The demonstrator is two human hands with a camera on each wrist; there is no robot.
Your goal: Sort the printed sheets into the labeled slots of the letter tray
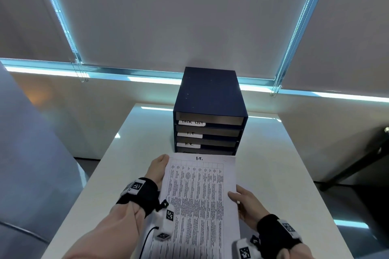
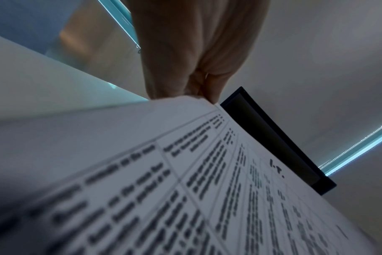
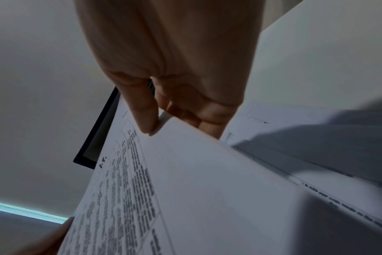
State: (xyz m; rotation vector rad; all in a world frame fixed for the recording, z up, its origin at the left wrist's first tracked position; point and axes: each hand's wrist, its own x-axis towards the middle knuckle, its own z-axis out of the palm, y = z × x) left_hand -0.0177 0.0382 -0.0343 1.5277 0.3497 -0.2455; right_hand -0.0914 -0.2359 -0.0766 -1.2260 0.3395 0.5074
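A printed sheet [image 1: 200,195] with a table of text and "I.T." handwritten at its top is held above the white table, just in front of the dark blue letter tray [image 1: 208,94]. The tray's slots read TASK LIST, I.T. and H.R.; the sheet's top edge covers the lowest label. My left hand [image 1: 156,170] grips the sheet's left edge near the top corner, fingers underneath. My right hand [image 1: 244,202] pinches the right edge, with the thumb on top and the fingers below [image 3: 203,120]. In the right wrist view, more printed sheets [image 3: 294,134] lie on the table beneath.
The white table [image 1: 273,164] stands against a wall under closed roller blinds. A grey upholstered seat [image 1: 31,153] is at the left. A dark frame [image 1: 368,157] stands at the right, beyond the table's edge. Bead chains [image 1: 82,73] hang from the blinds.
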